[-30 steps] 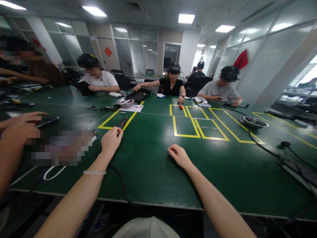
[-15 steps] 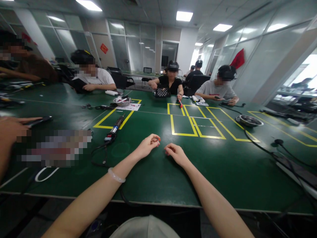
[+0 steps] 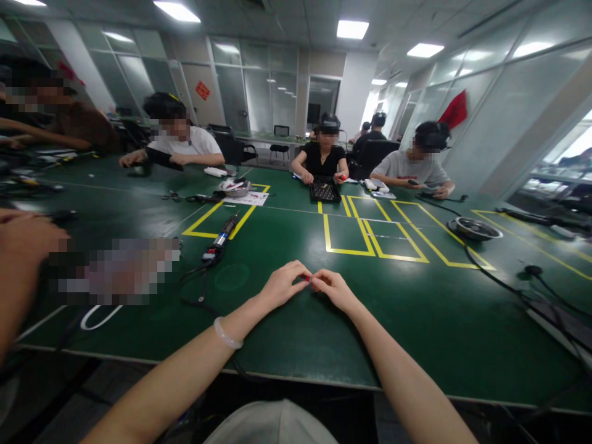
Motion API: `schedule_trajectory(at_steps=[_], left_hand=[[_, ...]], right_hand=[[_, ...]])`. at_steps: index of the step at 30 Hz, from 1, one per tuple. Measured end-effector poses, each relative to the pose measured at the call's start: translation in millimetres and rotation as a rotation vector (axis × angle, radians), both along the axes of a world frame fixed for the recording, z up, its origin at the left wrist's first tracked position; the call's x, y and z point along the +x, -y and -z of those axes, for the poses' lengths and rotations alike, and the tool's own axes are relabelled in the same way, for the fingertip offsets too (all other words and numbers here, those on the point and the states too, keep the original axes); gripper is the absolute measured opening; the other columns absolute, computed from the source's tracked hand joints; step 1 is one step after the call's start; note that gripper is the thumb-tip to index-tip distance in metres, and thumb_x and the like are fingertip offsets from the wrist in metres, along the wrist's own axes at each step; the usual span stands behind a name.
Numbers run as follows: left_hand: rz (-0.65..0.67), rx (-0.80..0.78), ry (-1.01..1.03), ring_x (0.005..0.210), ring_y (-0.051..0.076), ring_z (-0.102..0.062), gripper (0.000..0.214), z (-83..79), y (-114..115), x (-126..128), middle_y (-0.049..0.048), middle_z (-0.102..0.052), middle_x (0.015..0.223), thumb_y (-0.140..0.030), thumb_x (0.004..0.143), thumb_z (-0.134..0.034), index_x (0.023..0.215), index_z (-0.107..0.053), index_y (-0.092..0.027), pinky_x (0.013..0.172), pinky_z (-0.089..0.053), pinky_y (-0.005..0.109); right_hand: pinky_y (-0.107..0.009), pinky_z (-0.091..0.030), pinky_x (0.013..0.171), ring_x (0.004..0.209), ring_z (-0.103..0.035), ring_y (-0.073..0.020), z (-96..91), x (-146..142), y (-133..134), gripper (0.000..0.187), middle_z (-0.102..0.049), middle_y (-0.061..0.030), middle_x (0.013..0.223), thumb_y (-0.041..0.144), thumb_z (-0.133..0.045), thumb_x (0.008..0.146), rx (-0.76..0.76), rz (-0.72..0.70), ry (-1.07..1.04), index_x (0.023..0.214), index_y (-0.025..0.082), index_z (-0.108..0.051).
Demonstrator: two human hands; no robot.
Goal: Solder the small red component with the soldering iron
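Note:
My left hand (image 3: 285,285) is closed in a pinch over the green table (image 3: 277,351). A small red piece (image 3: 308,279) shows at its fingertips, too small to name. My right hand (image 3: 333,288) is also pinched closed, its fingertips meeting those of the left at the red piece. Whatever my right fingers grip is hidden. A pale bracelet (image 3: 227,333) circles my left wrist.
A corded screwdriver-like tool (image 3: 221,237) lies left of my hands. Yellow tape rectangles (image 3: 350,251) mark the table ahead. At right stand a metal bowl (image 3: 476,228) and a black cable (image 3: 490,274). Across, a co-worker handles a black tray (image 3: 325,190); another person's hand (image 3: 28,246) is at left.
My hands have come together from a small gap, fingertips now meeting at the red piece. The co-worker opposite has lowered the black tray onto the table. My view has shifted slightly left.

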State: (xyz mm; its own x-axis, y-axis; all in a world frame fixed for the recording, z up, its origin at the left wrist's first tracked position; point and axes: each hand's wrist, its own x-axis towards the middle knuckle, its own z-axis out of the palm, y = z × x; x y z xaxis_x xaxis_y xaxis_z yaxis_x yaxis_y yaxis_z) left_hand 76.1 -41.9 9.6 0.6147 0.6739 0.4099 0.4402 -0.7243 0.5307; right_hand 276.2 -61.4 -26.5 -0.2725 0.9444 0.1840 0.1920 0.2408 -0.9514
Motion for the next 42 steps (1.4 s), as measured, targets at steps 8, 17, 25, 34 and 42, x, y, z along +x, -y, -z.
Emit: schedule_trajectory(at_steps=[8,17,25,34,42], left_hand=[[0.016,0.071,-0.095,0.097,0.017,-0.056,0.016,1.1,3,-1,0.0032,-0.059,0.103,-0.031,0.091,-0.053,0.098,-0.064,-0.023,0.083,-0.046,0.028],[0.041,0.011,-0.187,0.112,0.02,-0.052,0.038,-1.6,-2,-8,0.0046,-0.054,0.122,-0.028,0.086,-0.056,0.124,-0.055,-0.029,0.094,-0.045,0.033],[-0.616,0.104,-0.47,0.121,0.032,-0.046,0.051,-7.9,-51,-76,0.0124,-0.045,0.139,-0.041,0.087,-0.051,0.134,-0.05,-0.022,0.101,-0.038,0.044],[-1.067,-0.255,-0.576,0.111,0.039,-0.056,0.061,-4.6,-85,-171,0.0224,-0.054,0.128,-0.049,0.083,-0.053,0.136,-0.044,-0.019,0.084,-0.045,0.049],[-1.041,-0.178,-0.624,0.112,0.038,-0.053,0.057,-4.6,-90,-156,0.0257,-0.055,0.122,-0.04,0.079,-0.054,0.125,-0.049,-0.006,0.085,-0.047,0.046]], right_hand=[[-0.026,-0.044,0.066,0.067,-0.056,-0.0128,0.4,1,1,0.032,-0.064,-0.0015,0.078,0.045,-0.066,0.08,-0.04,-0.056,-0.036,0.09,0.015,-0.063],[-0.025,-0.044,0.062,0.063,-0.055,-0.0121,2.7,3,-2,0.031,-0.064,-0.0009,0.077,0.045,-0.066,0.08,-0.01,0.061,0.008,0.089,0.016,-0.061],[-0.024,-0.043,0.062,0.064,-0.054,-0.0119,0.2,4,0,0.031,-0.063,-0.0015,0.076,0.045,-0.065,0.08,0.012,0.074,0.064,0.089,0.015,-0.061],[-0.024,-0.043,0.061,0.063,-0.054,-0.0118,-2.0,4,2,0.032,-0.063,-0.0013,0.076,0.045,-0.064,0.08,0.024,0.088,0.096,0.088,0.015,-0.061],[-0.023,-0.04,0.058,0.061,-0.052,-0.0117,-2.5,4,3,0.031,-0.06,0.0,0.07,0.046,-0.063,0.081,0.066,0.12,0.168,0.086,0.016,-0.061]])
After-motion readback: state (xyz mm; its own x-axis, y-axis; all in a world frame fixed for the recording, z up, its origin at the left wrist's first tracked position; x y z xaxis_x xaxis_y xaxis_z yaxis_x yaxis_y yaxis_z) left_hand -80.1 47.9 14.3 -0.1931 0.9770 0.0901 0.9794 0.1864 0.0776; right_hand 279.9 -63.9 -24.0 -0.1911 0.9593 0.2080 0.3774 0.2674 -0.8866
